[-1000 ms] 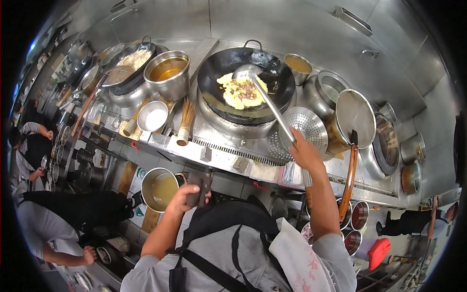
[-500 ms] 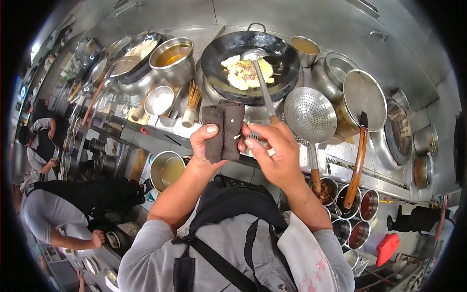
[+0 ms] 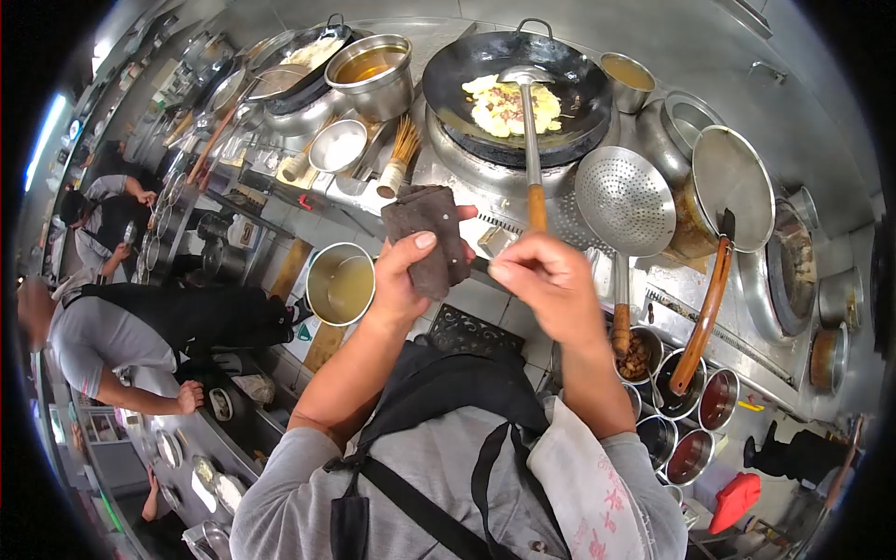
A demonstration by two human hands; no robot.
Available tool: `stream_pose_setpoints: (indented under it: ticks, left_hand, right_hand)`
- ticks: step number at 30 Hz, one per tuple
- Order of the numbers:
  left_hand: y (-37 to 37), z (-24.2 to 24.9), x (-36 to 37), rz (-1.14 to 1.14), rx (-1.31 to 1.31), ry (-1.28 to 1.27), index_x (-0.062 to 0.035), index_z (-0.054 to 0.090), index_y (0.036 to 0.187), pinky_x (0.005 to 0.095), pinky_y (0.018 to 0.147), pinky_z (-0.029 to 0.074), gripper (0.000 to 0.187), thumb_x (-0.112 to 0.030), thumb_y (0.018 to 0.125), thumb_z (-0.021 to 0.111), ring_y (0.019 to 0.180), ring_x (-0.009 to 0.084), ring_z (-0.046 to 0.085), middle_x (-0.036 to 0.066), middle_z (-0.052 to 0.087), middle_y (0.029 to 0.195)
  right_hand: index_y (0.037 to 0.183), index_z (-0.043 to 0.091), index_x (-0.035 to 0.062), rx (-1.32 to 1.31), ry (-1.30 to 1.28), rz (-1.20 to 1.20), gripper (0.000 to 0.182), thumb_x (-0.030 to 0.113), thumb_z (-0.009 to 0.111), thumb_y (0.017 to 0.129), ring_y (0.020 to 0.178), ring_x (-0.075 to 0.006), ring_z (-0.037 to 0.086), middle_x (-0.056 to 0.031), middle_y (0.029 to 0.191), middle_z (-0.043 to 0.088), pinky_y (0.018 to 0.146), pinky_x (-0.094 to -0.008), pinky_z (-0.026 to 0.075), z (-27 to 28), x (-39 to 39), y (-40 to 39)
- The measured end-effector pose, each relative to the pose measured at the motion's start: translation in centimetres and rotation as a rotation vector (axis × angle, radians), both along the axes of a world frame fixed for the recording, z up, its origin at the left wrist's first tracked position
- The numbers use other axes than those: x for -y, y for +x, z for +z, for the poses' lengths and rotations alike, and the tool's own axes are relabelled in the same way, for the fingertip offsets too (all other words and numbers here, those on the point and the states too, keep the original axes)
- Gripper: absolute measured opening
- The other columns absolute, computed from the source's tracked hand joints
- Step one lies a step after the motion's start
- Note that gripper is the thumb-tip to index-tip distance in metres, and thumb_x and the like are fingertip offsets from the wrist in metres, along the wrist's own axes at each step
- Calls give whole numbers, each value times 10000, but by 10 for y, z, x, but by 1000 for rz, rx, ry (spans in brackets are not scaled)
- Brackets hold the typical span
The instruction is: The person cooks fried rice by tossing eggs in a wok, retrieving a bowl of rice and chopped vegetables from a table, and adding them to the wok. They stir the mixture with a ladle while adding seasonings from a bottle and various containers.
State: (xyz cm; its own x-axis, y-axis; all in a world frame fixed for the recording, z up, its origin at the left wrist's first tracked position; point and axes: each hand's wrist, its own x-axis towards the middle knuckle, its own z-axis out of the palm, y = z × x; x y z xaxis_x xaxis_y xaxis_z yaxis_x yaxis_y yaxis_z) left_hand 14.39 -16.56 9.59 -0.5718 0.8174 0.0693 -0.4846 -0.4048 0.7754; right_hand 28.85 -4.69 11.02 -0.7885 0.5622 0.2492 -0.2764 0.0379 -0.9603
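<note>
Left hand (image 3: 399, 285): clamped on the pad (image 3: 422, 224), thumb across its face; half a second ago the thumb lay nearer the pad's edge.
Right hand (image 3: 555, 285): apart from the pad now, just to its right; half a second ago its fingertips were at the pad's right edge. Fingers curled in; whether they pinch anything I cannot tell.
Ladle (image 3: 531, 140): its bowl rests in the wok (image 3: 590, 93), handle out over the rim; a second ago the right hand gripped it.
Pad: dark, folded, in the left hand, above the stove's front edge.
Wok: yellow egg (image 3: 493, 114) with brown bits.
Steel pot (image 3: 381, 98): amber liquid, left of the wok.
Bowl (image 3: 320, 161): something white.
Low pot (image 3: 315, 278): pale yellow liquid, left of the left hand.
Small pot (image 3: 632, 99): yellowish liquid, right of the wok.
Tubs (image 3: 703, 427) at right: red sauce in two, brown pieces in another.
</note>
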Motion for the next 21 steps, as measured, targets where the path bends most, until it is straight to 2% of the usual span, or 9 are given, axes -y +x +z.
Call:
stream_pose_setpoints:
  ticks: [5,7,9,10,12,14,16,18,21]
  left_hand:
    - [-15,-14,31,-78,115,13,3,438,1274,383,700,542,652,-281,720,630,756,305,642,275,592,1128]
    - [-23,-22,50,-144,127,4,13,439,1268,387,696,551,653,-286,719,627,740,305,651,279,610,1090]
    - [-29,-33,72,-159,148,-13,13,442,1264,387,689,554,648,-290,722,624,732,305,654,277,611,1086]
    - [-34,-35,78,-143,144,-30,12,445,1261,388,682,557,643,-294,724,622,724,305,657,275,613,1082]
    - [-46,-36,89,-120,133,-44,-14,436,1297,380,635,533,689,-332,718,632,682,295,633,252,617,1053]
    - [-53,-48,118,-159,238,-41,-14,440,1291,380,623,526,686,-351,723,627,673,296,631,241,629,998]
    - [-63,-54,137,-158,311,-47,-16,437,1297,376,622,520,691,-361,728,625,674,296,629,237,631,962]
    - [-68,-54,152,-238,363,17,-2,459,1271,377,625,520,671,-357,727,630,675,296,629,242,629,946]
    - [-78,-56,173,-241,395,107,41,491,1195,381,643,559,567,-294,754,614,702,296,659,232,639,941]
  right_hand:
    - [819,635,-35,-546,-73,303,208,146,585,909,514,-154,467,-87,701,564,480,-257,379,-7,-60,63]
    - [969,646,-25,-652,-432,412,174,114,597,876,589,-207,550,-116,751,600,539,-305,440,-58,-90,69]
    - [1122,626,15,430,604,-435,286,68,573,846,742,-254,622,-151,833,643,666,-361,492,-130,-107,58]
    - [1181,620,59,1054,1017,-623,367,50,559,819,885,-287,638,-166,923,664,799,-376,490,-122,-78,53]
    - [1099,646,39,679,249,-574,289,75,561,825,877,-330,634,-188,949,660,795,-381,494,-118,-51,42]
    - [999,655,20,674,604,-751,208,121,587,831,864,-339,630,-179,934,659,778,-369,493,-123,-28,38]
    - [886,638,20,688,498,-695,170,179,633,825,807,-329,635,-173,848,652,729,-379,491,-120,-4,28]
    - [868,642,40,961,461,-472,177,208,656,813,780,-325,643,-173,816,647,708,-393,492,-126,17,29]
    - [952,663,53,934,556,-148,230,236,677,813,788,-293,662,-155,785,654,717,-381,503,-150,85,36]
